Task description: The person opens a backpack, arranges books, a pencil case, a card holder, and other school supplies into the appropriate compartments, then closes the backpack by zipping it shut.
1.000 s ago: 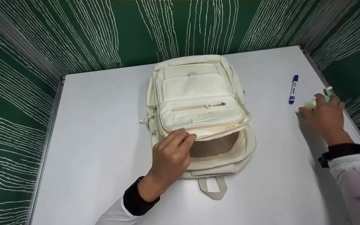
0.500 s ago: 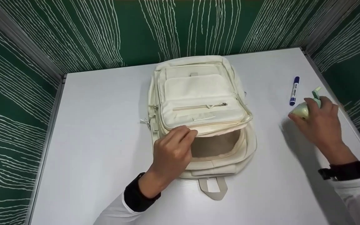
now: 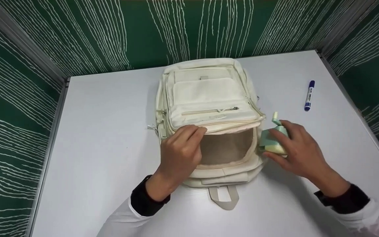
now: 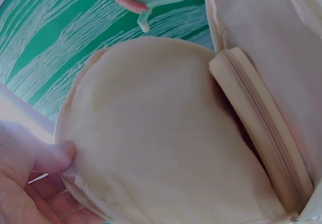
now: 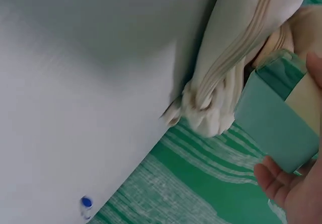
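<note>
A cream backpack (image 3: pixel 209 92) lies on the table, its main compartment gaping toward me. My left hand (image 3: pixel 181 149) pinches the edge of the raised flap, thumb on the lining in the left wrist view. Beside the right edge of the opening, my right hand (image 3: pixel 303 151) grips a mint-green and pale yellow hand-crank pencil sharpener (image 3: pixel 271 143), its crank pointing up and away. The right wrist view shows the sharpener (image 5: pixel 276 118) close to the bag's zippered edge. Inside the bag, the left wrist view shows beige lining (image 4: pixel 151 118) and a zippered strip (image 4: pixel 266 128).
A blue-capped marker (image 3: pixel 309 95) lies on the white table (image 3: pixel 104 131) to the right of the backpack. The bag's grey carry loop (image 3: pixel 225 200) points toward me. Green walls (image 3: pixel 189 29) with white streaks stand around the table's back and sides.
My right hand has carried the pencil sharpener from the table's right edge leftward to the backpack's opening. My left hand has raised the flap slightly, widening the opening. The marker stays put.
</note>
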{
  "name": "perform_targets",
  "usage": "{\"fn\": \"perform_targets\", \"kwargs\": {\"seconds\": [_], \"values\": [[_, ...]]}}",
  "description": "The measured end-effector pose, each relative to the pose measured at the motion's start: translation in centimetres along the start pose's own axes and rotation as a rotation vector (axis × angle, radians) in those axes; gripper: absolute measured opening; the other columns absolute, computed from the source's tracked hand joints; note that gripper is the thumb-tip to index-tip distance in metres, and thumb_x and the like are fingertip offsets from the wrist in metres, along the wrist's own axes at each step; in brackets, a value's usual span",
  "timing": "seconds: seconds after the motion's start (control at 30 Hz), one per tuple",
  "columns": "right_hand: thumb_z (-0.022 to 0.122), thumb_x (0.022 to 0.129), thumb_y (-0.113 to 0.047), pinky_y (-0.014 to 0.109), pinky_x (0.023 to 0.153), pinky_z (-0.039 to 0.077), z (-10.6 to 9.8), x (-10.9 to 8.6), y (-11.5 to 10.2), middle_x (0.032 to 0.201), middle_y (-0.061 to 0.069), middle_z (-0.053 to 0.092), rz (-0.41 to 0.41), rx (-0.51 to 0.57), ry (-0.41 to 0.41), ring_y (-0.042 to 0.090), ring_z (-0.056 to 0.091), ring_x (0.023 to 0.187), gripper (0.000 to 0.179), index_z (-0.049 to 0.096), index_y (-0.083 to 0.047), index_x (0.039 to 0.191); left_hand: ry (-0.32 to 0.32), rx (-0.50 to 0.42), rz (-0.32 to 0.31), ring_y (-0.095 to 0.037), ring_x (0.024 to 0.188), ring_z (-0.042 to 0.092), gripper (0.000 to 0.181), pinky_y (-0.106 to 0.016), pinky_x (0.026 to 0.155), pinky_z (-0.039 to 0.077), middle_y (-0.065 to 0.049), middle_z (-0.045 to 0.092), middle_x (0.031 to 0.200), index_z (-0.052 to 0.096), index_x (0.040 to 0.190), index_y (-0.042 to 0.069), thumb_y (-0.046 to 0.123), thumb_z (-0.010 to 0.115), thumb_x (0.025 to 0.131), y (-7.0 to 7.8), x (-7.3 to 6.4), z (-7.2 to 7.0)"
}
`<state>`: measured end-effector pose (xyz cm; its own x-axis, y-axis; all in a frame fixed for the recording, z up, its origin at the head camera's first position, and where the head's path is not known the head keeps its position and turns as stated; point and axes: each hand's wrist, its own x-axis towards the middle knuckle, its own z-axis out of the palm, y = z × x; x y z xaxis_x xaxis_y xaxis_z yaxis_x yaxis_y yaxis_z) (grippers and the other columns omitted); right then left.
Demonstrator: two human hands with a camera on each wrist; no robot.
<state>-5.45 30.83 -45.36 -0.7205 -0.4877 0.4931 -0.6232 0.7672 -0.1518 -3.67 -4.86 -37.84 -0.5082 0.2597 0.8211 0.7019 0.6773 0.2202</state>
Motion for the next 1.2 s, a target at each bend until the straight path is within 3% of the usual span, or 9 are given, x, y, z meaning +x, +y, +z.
{"fn": "perform_targets", "kwargs": {"seconds": [0.27,0.37,0.5,0.67,0.87,1.0,1.2], "values": [[0.054,0.103,-0.058,0.058,0.081,0.056,1.4,2.2,-2.9,0.134,0.028,0.056,-0.288,0.004,-0.077,0.048,0.059,0.109,0.058,0.064,-0.005,0.123,0.008,-0.009,-0.013,-0.022,0.084,0.073,0.037,-0.033,0.055,0.059,-0.008,0.072,0.09,0.075,0.097,0.003,-0.021,0.059,0.075,0.0,0.5,0.1],[0.072,0.096,-0.05,0.056,0.084,0.055,2.1,3.3,-3.7,0.133,0.027,0.057,-0.38,0.017,-0.075,0.047,0.059,0.111,0.054,0.064,-0.005,0.124,0.008,-0.002,-0.013,-0.021,0.083,0.073,0.036,-0.032,0.053,0.058,-0.007,0.072,0.089,0.075,0.097,0.003,-0.02,0.059,0.076,0.0,0.5,0.1],[0.088,0.08,-0.046,0.053,0.089,0.054,3.4,4.7,-4.7,0.134,0.022,0.058,-0.458,0.013,-0.092,0.042,0.059,0.114,0.068,0.064,-0.006,0.13,0.004,0.003,-0.005,-0.022,0.083,0.073,0.035,-0.033,0.055,0.059,-0.008,0.072,0.089,0.076,0.096,0.003,-0.02,0.06,0.076,0.1,0.3,0.1],[0.089,0.079,-0.047,0.052,0.085,0.055,5.0,6.1,-5.5,0.13,0.018,0.062,-0.493,-0.012,-0.095,0.038,0.062,0.112,0.068,0.067,-0.009,0.13,0.004,0.021,0.019,-0.023,0.083,0.073,0.034,-0.033,0.059,0.061,-0.008,0.072,0.089,0.076,0.095,0.003,-0.02,0.06,0.075,0.2,-0.1,0.0],[0.083,0.085,-0.046,0.054,0.096,0.051,6.3,7.7,-5.9,0.138,0.02,0.061,-0.52,-0.036,-0.084,0.038,0.059,0.123,0.072,0.061,-0.01,0.144,-0.006,0.037,0.04,-0.022,0.085,0.072,0.036,-0.032,0.065,0.062,-0.007,0.071,0.09,0.076,0.095,0.003,-0.019,0.056,0.074,0.5,-0.7,0.0],[0.085,0.084,-0.044,0.053,0.104,0.045,7.0,8.6,-6.1,0.142,0.024,0.056,-0.497,-0.063,-0.138,0.04,0.053,0.128,0.076,0.058,-0.007,0.145,-0.011,0.047,0.05,-0.022,0.087,0.072,0.036,-0.032,0.07,0.063,-0.007,0.072,0.089,0.075,0.094,0.003,-0.019,0.056,0.073,0.7,-1.1,0.0],[0.081,0.089,-0.044,0.048,0.104,0.046,8.0,9.0,-6.5,0.139,0.023,0.058,-0.439,-0.095,-0.226,0.038,0.055,0.126,0.07,0.057,-0.005,0.142,-0.026,0.065,0.075,-0.023,0.09,0.073,0.034,-0.031,0.079,0.062,-0.007,0.071,0.088,0.075,0.093,0.003,-0.018,0.057,0.075,0.9,-1.9,0.2]]}}
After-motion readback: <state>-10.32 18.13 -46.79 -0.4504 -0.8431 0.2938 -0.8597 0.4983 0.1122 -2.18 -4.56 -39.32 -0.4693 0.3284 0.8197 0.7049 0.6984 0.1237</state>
